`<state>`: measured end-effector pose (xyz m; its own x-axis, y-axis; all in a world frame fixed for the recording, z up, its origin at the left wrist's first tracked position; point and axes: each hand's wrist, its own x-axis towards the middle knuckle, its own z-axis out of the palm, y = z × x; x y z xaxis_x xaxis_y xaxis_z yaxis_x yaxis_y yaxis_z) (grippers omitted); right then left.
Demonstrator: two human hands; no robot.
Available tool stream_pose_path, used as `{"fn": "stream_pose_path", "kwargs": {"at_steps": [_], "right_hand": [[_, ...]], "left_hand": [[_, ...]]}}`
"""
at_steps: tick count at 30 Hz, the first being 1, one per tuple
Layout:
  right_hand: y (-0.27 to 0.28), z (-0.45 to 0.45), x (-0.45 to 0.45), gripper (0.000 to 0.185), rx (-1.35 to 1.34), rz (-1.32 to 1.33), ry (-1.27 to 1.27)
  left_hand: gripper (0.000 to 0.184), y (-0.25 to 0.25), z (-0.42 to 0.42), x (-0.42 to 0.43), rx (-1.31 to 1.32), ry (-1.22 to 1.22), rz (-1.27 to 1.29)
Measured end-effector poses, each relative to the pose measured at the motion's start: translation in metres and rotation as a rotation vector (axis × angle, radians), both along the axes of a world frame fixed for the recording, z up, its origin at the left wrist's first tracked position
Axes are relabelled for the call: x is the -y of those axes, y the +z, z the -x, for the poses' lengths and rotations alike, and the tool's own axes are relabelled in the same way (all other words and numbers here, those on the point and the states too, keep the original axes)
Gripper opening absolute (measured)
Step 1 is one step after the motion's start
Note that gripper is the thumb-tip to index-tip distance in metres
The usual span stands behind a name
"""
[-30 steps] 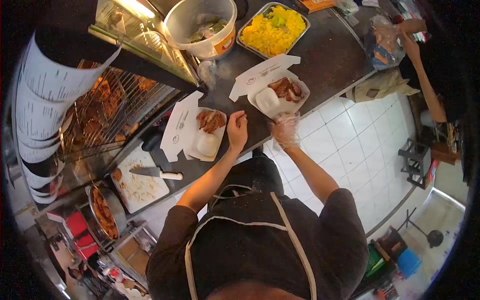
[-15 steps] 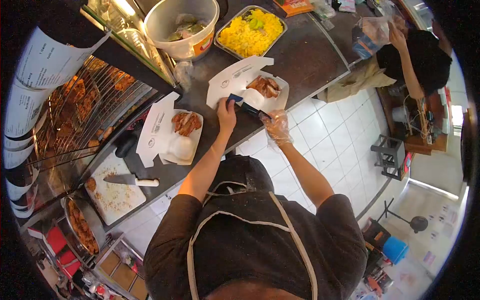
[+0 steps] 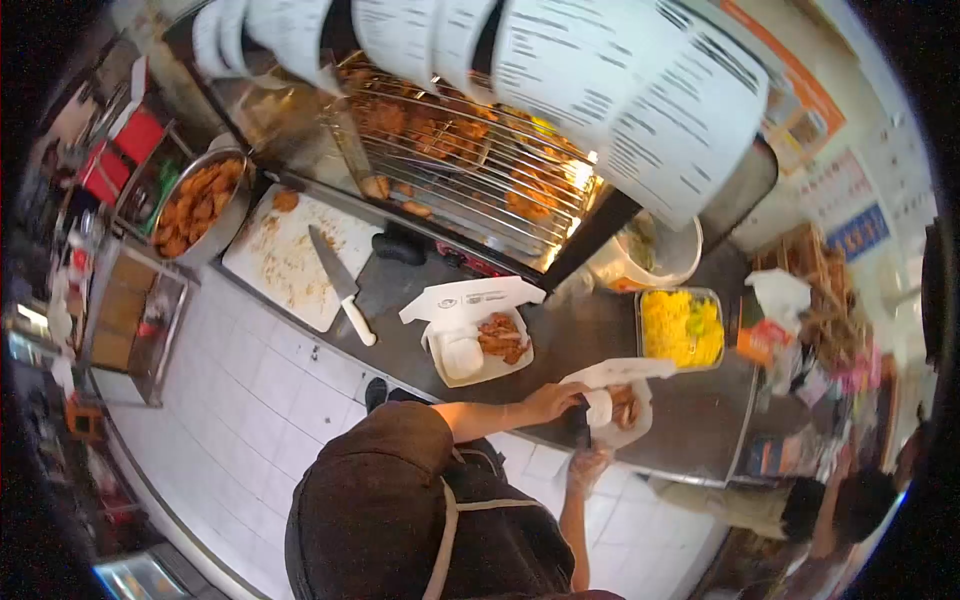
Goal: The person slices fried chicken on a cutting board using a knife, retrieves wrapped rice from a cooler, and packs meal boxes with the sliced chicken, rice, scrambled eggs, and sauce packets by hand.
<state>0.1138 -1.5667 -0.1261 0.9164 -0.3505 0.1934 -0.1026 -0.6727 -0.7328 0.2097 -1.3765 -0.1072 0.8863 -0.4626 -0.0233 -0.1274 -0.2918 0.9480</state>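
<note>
My bare left hand point(image 3: 550, 402) is at the near edge of an open white takeaway box point(image 3: 632, 436), its fingers closed on the upper end of a dark narrow object point(image 3: 583, 428). My right hand point(image 3: 588, 466), in a clear plastic glove, is closed at that object's lower end, just off the counter edge. Its exact kind is too blurred to tell. Inside the box lie sliced browned meat point(image 3: 624, 406) and a white mound point(image 3: 599, 407). To the left, a second open box point(image 3: 462, 377) holds chopped meat point(image 3: 503, 339) and a white mound point(image 3: 462, 354).
A knife point(image 3: 340, 280) lies across a crumb-strewn cutting board point(image 3: 265, 262). A pot point(image 3: 236, 205) of fried pieces stands at left. Behind are a warming cabinet point(image 3: 430, 150), a white bucket point(image 3: 683, 262) and a tray of yellow food point(image 3: 680, 325). Another person point(image 3: 850, 510) is at right.
My view has turned left, bringing the cabinet and hanging papers to the top. Both hands stay by the right-hand box, and the dark object now stands more upright between them.
</note>
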Motion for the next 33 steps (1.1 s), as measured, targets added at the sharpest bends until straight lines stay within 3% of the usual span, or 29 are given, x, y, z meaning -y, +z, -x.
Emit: {"fn": "stream_pose_path", "kwargs": {"at_steps": [1,3,4,7,8,9,11,12,13,15,17,19,21,22,23,25,26,27,28,29,31,32,33], "right_hand": [[-0.026,-0.008,0.009,0.022,0.146,-0.251,-0.035],[0.065,-0.020,-0.033,0.030,-0.205,0.193,0.079],[0.027,-0.022,-0.020,0.041,0.078,0.329,0.023],[0.047,-0.026,-0.029,0.043,-0.027,0.195,0.027],[0.039,-0.028,-0.022,0.034,-0.176,0.206,-0.017],[0.037,-0.032,-0.024,0.034,-0.158,0.217,-0.010],[0.033,-0.025,-0.033,0.015,-0.001,-0.173,-0.056],[0.048,-0.025,-0.039,0.023,-0.066,-0.274,-0.082],[0.012,-0.023,-0.013,0.026,-0.077,-0.023,0.024],[0.025,-0.015,-0.027,0.031,-0.044,0.067,-0.079],[0.006,-0.016,-0.029,0.032,-0.020,0.102,-0.106],[-0.031,-0.018,-0.019,0.032,0.007,0.161,-0.178],[-0.049,-0.021,-0.005,0.033,0.028,0.228,-0.250],[0.008,-0.023,-0.028,0.033,0.025,0.188,-0.210],[-0.004,-0.023,-0.020,0.033,0.026,0.189,-0.208],[-0.033,-0.022,0.001,0.029,-0.055,-0.143,-0.147],[-0.028,-0.021,0.001,0.029,-0.048,-0.142,-0.152],[-0.016,-0.019,-0.003,0.028,0.015,0.054,-0.110],[-0.004,-0.020,-0.008,0.026,0.077,0.252,-0.067],[0.003,-0.024,-0.019,0.026,0.083,0.255,-0.069],[0.015,-0.028,-0.035,0.025,0.141,-0.169,-0.109],[0.025,-0.023,-0.029,0.025,-0.122,0.022,-0.081],[0.057,-0.020,-0.048,0.025,-0.120,0.024,-0.080]], "left_hand": [[0.028,0.003,-0.004,0.007,0.138,0.142,0.086],[0.028,0.009,-0.013,0.011,0.289,0.279,0.174],[0.028,0.012,-0.014,0.012,0.299,0.296,0.167],[0.030,-0.004,-0.015,0.019,0.423,0.251,0.183],[0.031,-0.007,-0.017,0.017,0.535,0.190,0.181],[0.031,-0.004,-0.020,0.012,0.551,0.201,0.190],[0.039,-0.001,-0.015,0.006,0.399,-0.002,0.033],[0.040,-0.007,-0.019,0.005,0.442,-0.039,0.075],[0.040,-0.012,-0.020,0.007,0.452,-0.021,0.089],[0.040,-0.015,-0.025,0.009,0.572,-0.003,0.122],[0.035,-0.012,-0.029,0.013,0.442,-0.008,0.062],[0.032,0.001,-0.028,0.019,0.309,0.407,0.189],[0.031,0.007,-0.027,0.019,0.310,0.378,0.191],[0.032,0.005,-0.027,0.017,0.324,0.272,0.191],[0.033,0.004,-0.025,0.012,0.335,0.166,0.187],[0.033,0.000,-0.029,0.007,0.373,0.098,0.178],[0.032,0.000,-0.028,0.005,0.345,0.022,0.059],[0.031,-0.004,-0.029,0.005,0.318,-0.052,-0.059],[0.030,-0.007,-0.030,0.005,0.495,-0.044,0.095],[0.030,-0.011,-0.034,0.007,0.502,-0.045,0.099],[0.038,-0.017,-0.039,0.010,0.520,-0.093,0.123],[0.047,-0.021,-0.040,0.011,0.534,-0.150,-0.016],[0.047,-0.017,-0.038,0.011,0.536,-0.149,-0.015]]}}
